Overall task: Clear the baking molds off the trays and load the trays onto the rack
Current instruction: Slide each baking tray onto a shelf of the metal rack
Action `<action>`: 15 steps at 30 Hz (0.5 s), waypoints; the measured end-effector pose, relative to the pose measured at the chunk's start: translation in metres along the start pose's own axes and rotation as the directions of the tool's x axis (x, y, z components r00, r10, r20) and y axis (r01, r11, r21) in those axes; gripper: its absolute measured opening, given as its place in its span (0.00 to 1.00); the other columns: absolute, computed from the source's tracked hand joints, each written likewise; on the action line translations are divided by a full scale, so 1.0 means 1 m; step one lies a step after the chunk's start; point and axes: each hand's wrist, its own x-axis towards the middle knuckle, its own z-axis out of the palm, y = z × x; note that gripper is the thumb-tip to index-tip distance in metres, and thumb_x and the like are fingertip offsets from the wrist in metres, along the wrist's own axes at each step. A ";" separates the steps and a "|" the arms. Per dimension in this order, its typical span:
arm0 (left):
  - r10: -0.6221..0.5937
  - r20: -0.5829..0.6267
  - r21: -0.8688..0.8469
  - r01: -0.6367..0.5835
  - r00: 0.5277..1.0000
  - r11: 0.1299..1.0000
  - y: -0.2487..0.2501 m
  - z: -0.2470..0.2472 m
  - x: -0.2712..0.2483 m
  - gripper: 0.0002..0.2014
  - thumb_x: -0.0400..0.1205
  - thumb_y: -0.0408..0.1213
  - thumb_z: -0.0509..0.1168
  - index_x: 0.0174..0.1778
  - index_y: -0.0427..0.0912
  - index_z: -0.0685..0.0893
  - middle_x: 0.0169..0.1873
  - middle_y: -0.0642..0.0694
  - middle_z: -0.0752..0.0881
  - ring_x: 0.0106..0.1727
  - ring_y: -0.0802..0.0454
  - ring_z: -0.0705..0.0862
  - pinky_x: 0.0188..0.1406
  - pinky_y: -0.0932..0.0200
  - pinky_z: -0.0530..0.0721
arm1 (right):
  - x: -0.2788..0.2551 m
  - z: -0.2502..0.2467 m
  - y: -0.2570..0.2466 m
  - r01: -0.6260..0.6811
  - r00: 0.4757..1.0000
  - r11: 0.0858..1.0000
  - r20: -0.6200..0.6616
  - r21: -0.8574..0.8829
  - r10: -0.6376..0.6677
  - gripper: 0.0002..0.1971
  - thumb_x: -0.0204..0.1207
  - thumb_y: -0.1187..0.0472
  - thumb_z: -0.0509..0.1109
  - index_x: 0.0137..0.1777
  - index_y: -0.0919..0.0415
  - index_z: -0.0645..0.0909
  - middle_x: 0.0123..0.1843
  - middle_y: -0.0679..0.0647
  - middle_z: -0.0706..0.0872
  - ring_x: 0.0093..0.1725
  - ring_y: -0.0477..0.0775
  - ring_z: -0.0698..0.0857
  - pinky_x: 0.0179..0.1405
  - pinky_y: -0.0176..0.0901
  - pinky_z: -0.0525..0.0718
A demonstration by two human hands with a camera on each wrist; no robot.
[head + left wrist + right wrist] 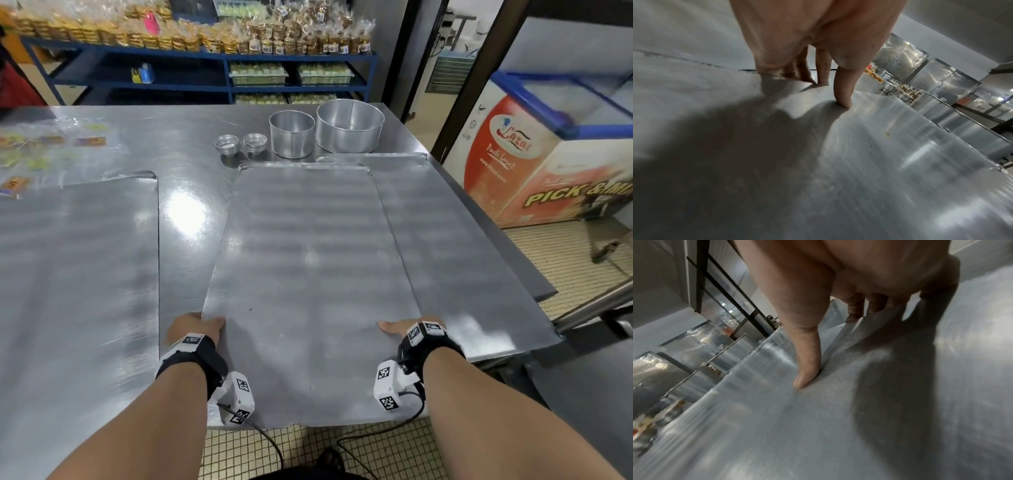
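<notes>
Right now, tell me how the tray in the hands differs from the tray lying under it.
The top tray is gripped at its near edge by the left hand and right hand, thumbs on top; the lower tray is untouched. The top tray lies across the lower tray, hiding its left part, while the lower tray sticks out to the right. The top tray overhangs the table's near edge. Both are flat bare metal, with no molds on them.

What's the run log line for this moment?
left hand: grips top tray | right hand: grips it | molds: on table
</notes>
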 end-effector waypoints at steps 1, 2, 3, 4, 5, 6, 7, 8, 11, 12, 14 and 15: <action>-0.002 -0.006 0.000 0.002 1.000 1.000 0.001 0.001 0.000 0.08 0.77 0.44 0.72 0.42 0.42 0.87 0.42 0.38 0.90 0.47 0.37 0.88 0.53 0.49 0.85 | -0.001 0.000 -0.001 0.008 1.000 1.000 -0.018 0.013 -0.008 0.59 0.23 0.25 0.78 0.58 0.57 0.84 0.50 0.55 0.85 0.44 0.58 0.84 0.46 0.46 0.85; -0.012 -0.005 -0.005 0.012 1.000 1.000 0.002 0.001 0.000 0.10 0.76 0.44 0.72 0.42 0.41 0.88 0.42 0.38 0.90 0.46 0.37 0.88 0.52 0.49 0.86 | -0.001 0.000 -0.002 -0.005 1.000 1.000 -0.026 0.017 0.006 0.56 0.25 0.25 0.80 0.57 0.57 0.84 0.50 0.56 0.85 0.45 0.58 0.84 0.44 0.47 0.83; -0.024 -0.005 -0.010 0.024 1.000 1.000 0.003 0.002 -0.001 0.10 0.76 0.44 0.72 0.42 0.40 0.89 0.40 0.37 0.90 0.44 0.37 0.88 0.49 0.50 0.85 | -0.014 -0.005 -0.004 -0.015 0.999 1.000 -0.034 0.010 0.015 0.54 0.28 0.27 0.82 0.56 0.58 0.82 0.52 0.57 0.85 0.47 0.60 0.85 0.45 0.48 0.83; -0.034 -0.005 -0.013 0.034 0.999 0.999 0.004 0.002 0.000 0.10 0.76 0.43 0.71 0.42 0.39 0.89 0.38 0.37 0.89 0.42 0.38 0.87 0.45 0.51 0.84 | -0.021 -0.009 -0.004 -0.029 0.999 1.000 -0.041 0.004 0.029 0.54 0.29 0.28 0.82 0.57 0.58 0.80 0.56 0.58 0.85 0.53 0.61 0.85 0.46 0.50 0.81; -0.045 -0.003 -0.004 0.045 0.999 0.999 0.005 0.003 -0.001 0.09 0.76 0.42 0.70 0.42 0.39 0.89 0.36 0.38 0.88 0.39 0.39 0.85 0.41 0.53 0.81 | -0.018 -0.007 -0.003 -0.040 0.998 0.999 -0.057 -0.023 0.039 0.56 0.28 0.27 0.81 0.59 0.57 0.79 0.60 0.58 0.83 0.59 0.63 0.83 0.46 0.51 0.79; -0.054 -0.002 0.006 0.054 0.999 0.999 0.005 0.004 -0.002 0.08 0.76 0.41 0.70 0.41 0.39 0.89 0.35 0.38 0.87 0.37 0.39 0.84 0.38 0.54 0.79 | -0.012 -0.004 -0.003 -0.055 0.997 0.997 -0.054 -0.050 0.052 0.59 0.26 0.24 0.79 0.62 0.55 0.79 0.64 0.57 0.81 0.63 0.63 0.80 0.46 0.52 0.75; -0.061 -0.004 0.019 0.061 0.998 0.998 0.004 0.005 -0.002 0.08 0.75 0.41 0.70 0.41 0.40 0.89 0.36 0.38 0.87 0.37 0.39 0.84 0.38 0.54 0.79 | -0.005 -0.001 -0.003 -0.061 0.997 0.995 -0.041 -0.082 0.058 0.62 0.23 0.22 0.76 0.64 0.52 0.79 0.65 0.56 0.79 0.66 0.63 0.77 0.45 0.54 0.72; -0.068 -0.010 0.028 0.068 0.998 0.997 0.004 0.006 -0.002 0.08 0.75 0.41 0.70 0.41 0.40 0.89 0.39 0.37 0.88 0.39 0.38 0.84 0.39 0.54 0.79 | 0.006 0.003 -0.003 -0.057 0.998 0.993 -0.041 -0.106 0.053 0.64 0.20 0.21 0.74 0.64 0.49 0.80 0.66 0.55 0.78 0.66 0.62 0.76 0.45 0.55 0.70; -0.072 -0.009 0.066 0.073 0.997 0.995 0.006 0.010 0.000 0.07 0.75 0.38 0.69 0.39 0.38 0.88 0.41 0.35 0.88 0.40 0.38 0.84 0.38 0.55 0.78 | -0.013 -0.008 -0.008 -0.056 0.996 0.997 -0.072 -0.060 0.052 0.60 0.29 0.23 0.79 0.67 0.51 0.78 0.68 0.56 0.76 0.70 0.63 0.73 0.52 0.54 0.73; -0.078 -0.012 0.080 0.079 0.997 0.994 0.008 0.011 0.000 0.08 0.75 0.38 0.68 0.39 0.37 0.88 0.41 0.35 0.88 0.40 0.38 0.84 0.38 0.55 0.78 | -0.019 -0.011 -0.009 -0.065 0.995 0.997 -0.083 -0.031 0.062 0.58 0.35 0.27 0.82 0.68 0.54 0.77 0.68 0.58 0.76 0.70 0.63 0.73 0.58 0.54 0.75; -0.092 -0.016 0.085 0.093 0.996 0.992 0.011 0.013 0.001 0.08 0.74 0.38 0.69 0.38 0.36 0.87 0.41 0.35 0.88 0.40 0.38 0.83 0.39 0.54 0.79 | -0.027 -0.016 -0.008 -0.080 0.993 0.997 -0.083 0.020 0.081 0.56 0.38 0.32 0.86 0.68 0.58 0.76 0.66 0.60 0.78 0.69 0.64 0.75 0.64 0.54 0.77; -0.093 -0.015 0.085 0.094 0.996 0.992 0.012 0.013 0.001 0.08 0.74 0.38 0.69 0.37 0.35 0.86 0.40 0.35 0.88 0.40 0.38 0.84 0.39 0.53 0.80 | -0.027 -0.017 -0.008 -0.085 0.992 0.996 -0.089 0.032 0.088 0.56 0.38 0.33 0.86 0.68 0.59 0.76 0.65 0.61 0.78 0.68 0.64 0.76 0.64 0.54 0.78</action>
